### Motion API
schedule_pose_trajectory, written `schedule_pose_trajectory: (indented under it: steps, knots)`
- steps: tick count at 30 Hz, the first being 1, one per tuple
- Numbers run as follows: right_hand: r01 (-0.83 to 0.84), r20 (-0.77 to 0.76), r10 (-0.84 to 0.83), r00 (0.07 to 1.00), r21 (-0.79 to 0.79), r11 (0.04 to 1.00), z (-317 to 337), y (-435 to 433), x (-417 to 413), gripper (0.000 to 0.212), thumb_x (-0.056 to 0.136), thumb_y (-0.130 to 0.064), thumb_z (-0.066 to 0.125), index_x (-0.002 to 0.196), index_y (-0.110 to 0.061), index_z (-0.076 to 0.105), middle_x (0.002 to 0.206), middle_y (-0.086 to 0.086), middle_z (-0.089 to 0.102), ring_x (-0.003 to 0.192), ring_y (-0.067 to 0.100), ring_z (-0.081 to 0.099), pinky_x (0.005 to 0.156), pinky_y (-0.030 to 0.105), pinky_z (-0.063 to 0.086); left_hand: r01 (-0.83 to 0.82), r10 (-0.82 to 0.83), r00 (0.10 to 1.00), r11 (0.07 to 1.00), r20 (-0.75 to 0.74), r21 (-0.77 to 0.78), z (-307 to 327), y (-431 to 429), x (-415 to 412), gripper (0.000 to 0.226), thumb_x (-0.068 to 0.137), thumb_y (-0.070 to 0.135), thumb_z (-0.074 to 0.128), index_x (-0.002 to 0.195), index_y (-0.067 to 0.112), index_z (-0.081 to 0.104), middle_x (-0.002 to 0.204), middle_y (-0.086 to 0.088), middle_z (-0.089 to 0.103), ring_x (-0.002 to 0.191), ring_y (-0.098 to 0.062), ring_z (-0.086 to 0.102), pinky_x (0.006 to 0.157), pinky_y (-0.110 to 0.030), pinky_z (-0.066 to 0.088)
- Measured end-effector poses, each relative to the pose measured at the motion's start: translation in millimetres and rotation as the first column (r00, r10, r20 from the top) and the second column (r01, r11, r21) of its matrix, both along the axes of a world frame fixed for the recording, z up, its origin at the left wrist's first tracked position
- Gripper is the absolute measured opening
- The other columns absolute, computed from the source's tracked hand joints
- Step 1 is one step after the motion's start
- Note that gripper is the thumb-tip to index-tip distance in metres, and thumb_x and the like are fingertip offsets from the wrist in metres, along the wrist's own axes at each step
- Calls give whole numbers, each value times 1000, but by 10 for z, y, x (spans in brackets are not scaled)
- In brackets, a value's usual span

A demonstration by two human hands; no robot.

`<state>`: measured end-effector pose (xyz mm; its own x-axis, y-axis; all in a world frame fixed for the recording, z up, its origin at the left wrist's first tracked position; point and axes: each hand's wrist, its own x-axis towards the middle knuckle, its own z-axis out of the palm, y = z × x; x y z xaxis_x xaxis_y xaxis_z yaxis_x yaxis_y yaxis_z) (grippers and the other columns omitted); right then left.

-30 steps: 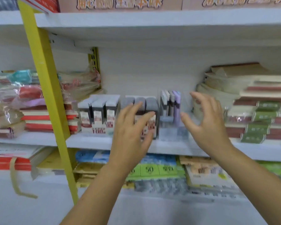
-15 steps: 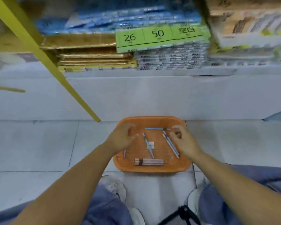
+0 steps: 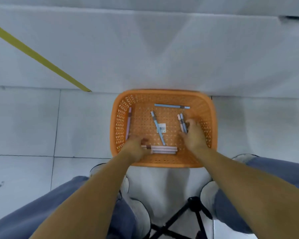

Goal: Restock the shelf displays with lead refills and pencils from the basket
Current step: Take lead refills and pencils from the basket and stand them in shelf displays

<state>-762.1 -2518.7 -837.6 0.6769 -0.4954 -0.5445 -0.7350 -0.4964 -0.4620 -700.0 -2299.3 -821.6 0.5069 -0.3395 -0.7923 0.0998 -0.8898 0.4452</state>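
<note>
An orange plastic mesh basket (image 3: pixel 162 163) sits on the grey tiled floor (image 3: pixel 24 126). Inside it, the left hand (image 3: pixel 136 149) curls round the end of a pink pencil bundle (image 3: pixel 164 150), and the right hand (image 3: pixel 194 135) pinches 2 upright-lying pencils (image 3: pixel 182 122), pink and blue.

Pale grey floor tiles (image 3: pixel 24 126) with thin dark joints run up to a white plinth (image 3: pixel 145 49). A yellow upright (image 3: pixel 36 56) slants down across the plinth's left part. Near the plinth's top right sits something dark (image 3: pixel 293 17), perhaps a gap. Black tripod legs (image 3: pixel 195 213) stand well short of the plinth.
</note>
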Motion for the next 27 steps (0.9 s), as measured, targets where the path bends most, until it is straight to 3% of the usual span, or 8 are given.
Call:
schedule_pose_trajectory:
  steps: [6,11,14,18,24,27]
  knots:
    - [-160,-43,160,986,-7,987,-56,-19,11,17,92,-15,61,107,-8,60,100,13,66,88,29,62,68,29,39,190,-197,973,980,123,63,-100,-59,48,27,78,20,83,103,20,74,121,-8,61,112,-23,55,100,-28,42]
    - [-340,31,339,940,75,937,-39,190,215,25,96,-23,58,118,-12,54,95,10,62,66,17,51,54,31,35,212,-222,961,974,162,79,-135,-54,57,22,84,23,78,104,15,76,122,-9,59,113,-24,55,103,-33,43]
    - [-374,-18,376,926,85,924,-63,371,389,36,91,-32,66,120,-13,54,111,10,63,89,27,60,71,37,48,207,-217,964,975,154,78,-114,-48,74,21,86,25,75,106,18,75,123,-7,61,112,-24,56,100,-32,45]
    - [-508,-117,498,859,-87,857,-88,430,506,27,88,-33,67,103,-13,57,96,9,65,77,27,57,61,33,43,180,-189,975,980,117,81,-63,-18,136,21,88,23,72,109,23,73,124,-5,63,111,-24,59,98,-32,48]
    - [-652,-129,685,717,225,724,5,185,342,28,90,-28,67,113,-13,64,96,7,60,80,23,53,60,30,35,135,-141,986,988,84,74,-46,10,178,26,88,17,73,114,17,72,123,-7,67,111,-24,61,99,-29,47]
    - [-625,-168,700,694,341,702,10,174,243,41,87,-32,71,124,-17,61,116,3,62,97,20,56,78,29,44,124,-129,989,989,74,78,-45,-10,184,24,87,14,74,111,15,72,121,-8,67,111,-24,61,100,-30,47]
